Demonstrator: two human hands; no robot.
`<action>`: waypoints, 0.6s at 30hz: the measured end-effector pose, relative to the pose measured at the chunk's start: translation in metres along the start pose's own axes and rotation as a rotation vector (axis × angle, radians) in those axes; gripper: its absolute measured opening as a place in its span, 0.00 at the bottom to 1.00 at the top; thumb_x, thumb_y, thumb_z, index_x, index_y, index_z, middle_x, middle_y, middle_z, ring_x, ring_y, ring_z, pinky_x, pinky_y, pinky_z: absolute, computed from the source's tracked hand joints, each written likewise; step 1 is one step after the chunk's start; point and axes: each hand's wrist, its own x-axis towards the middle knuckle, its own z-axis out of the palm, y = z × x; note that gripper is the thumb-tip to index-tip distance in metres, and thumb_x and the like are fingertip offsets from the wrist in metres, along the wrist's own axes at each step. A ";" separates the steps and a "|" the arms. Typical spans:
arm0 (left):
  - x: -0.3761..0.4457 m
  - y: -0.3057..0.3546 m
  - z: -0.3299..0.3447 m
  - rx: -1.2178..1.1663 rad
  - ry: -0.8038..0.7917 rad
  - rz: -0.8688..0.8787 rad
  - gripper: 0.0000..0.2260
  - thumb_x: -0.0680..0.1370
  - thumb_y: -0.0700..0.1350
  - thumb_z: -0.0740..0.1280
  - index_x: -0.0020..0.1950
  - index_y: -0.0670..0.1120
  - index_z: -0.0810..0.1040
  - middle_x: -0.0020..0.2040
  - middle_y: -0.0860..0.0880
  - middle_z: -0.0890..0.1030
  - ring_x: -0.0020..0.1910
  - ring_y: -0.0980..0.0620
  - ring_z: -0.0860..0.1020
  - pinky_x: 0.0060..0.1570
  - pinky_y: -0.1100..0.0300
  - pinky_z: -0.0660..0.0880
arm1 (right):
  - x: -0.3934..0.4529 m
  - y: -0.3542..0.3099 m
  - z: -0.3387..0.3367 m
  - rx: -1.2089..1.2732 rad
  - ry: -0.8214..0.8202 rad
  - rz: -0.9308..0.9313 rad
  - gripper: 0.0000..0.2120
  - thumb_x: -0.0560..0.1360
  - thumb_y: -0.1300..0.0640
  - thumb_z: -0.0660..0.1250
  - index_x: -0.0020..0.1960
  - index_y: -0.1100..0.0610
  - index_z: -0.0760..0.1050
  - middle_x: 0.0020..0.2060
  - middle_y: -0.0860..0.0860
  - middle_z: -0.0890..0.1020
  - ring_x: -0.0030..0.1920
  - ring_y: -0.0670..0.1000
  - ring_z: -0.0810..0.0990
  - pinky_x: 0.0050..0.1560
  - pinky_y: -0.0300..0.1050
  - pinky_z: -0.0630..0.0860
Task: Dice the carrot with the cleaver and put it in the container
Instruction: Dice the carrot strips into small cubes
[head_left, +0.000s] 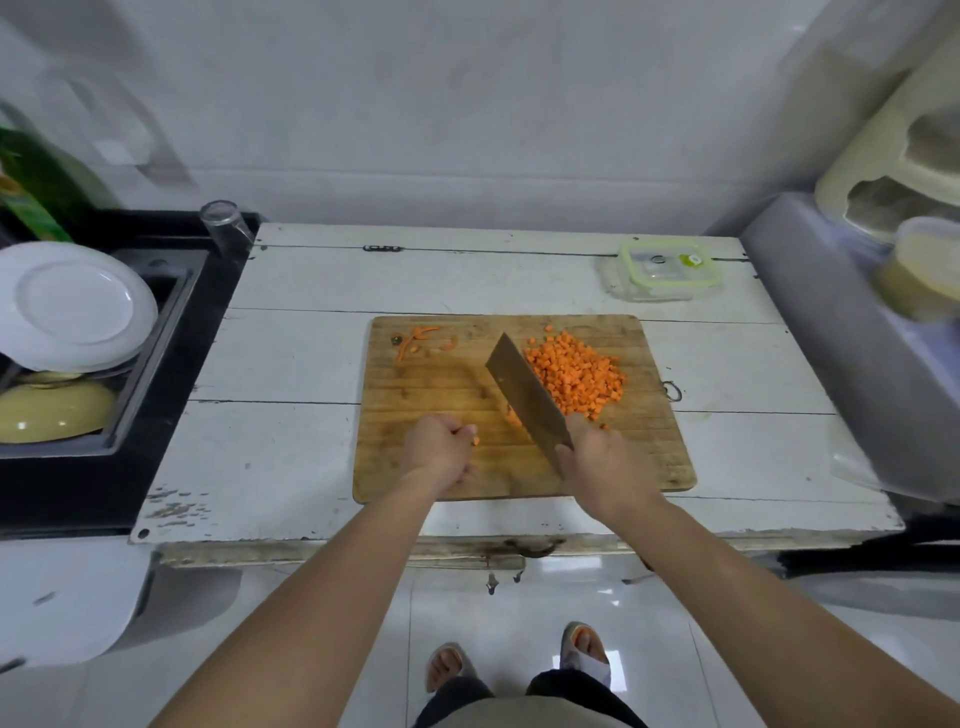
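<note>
Gripping the wide steel cleaver (527, 397) with right hand (602, 467) fingers curled round the handle, blade beside the pile of small orange carrot cubes (574, 375) on the wooden cutting board (415, 384). Left hand (441, 449) fingers curled, pinching a carrot bit (tiny). Clear green-rimmed plastic container (662, 270) sitting at the white desk's (291, 364) far right.

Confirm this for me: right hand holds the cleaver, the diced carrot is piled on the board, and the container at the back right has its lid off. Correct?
Not quite. The head view shows the container with its lid on. The rest stands: right hand holds the cleaver, diced carrot piled on the board.
</note>
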 end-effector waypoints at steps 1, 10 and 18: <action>-0.001 -0.003 -0.005 -0.079 0.003 -0.041 0.09 0.84 0.44 0.64 0.48 0.44 0.81 0.39 0.44 0.83 0.32 0.48 0.82 0.41 0.49 0.84 | -0.003 -0.003 0.000 0.018 0.002 -0.025 0.08 0.83 0.52 0.58 0.59 0.54 0.67 0.44 0.54 0.80 0.40 0.57 0.79 0.36 0.50 0.76; -0.022 -0.044 -0.035 -0.255 0.179 -0.090 0.15 0.79 0.32 0.60 0.58 0.43 0.82 0.49 0.47 0.83 0.47 0.48 0.84 0.54 0.53 0.82 | -0.019 -0.062 0.037 -0.010 -0.084 -0.042 0.09 0.79 0.63 0.58 0.58 0.56 0.70 0.45 0.58 0.82 0.46 0.62 0.82 0.38 0.49 0.70; -0.022 -0.043 -0.033 -0.086 0.111 -0.023 0.18 0.82 0.35 0.60 0.68 0.46 0.79 0.61 0.48 0.81 0.58 0.50 0.80 0.55 0.59 0.78 | 0.020 0.000 0.007 -0.073 0.023 0.137 0.09 0.78 0.62 0.60 0.58 0.56 0.68 0.45 0.57 0.81 0.43 0.60 0.81 0.39 0.52 0.78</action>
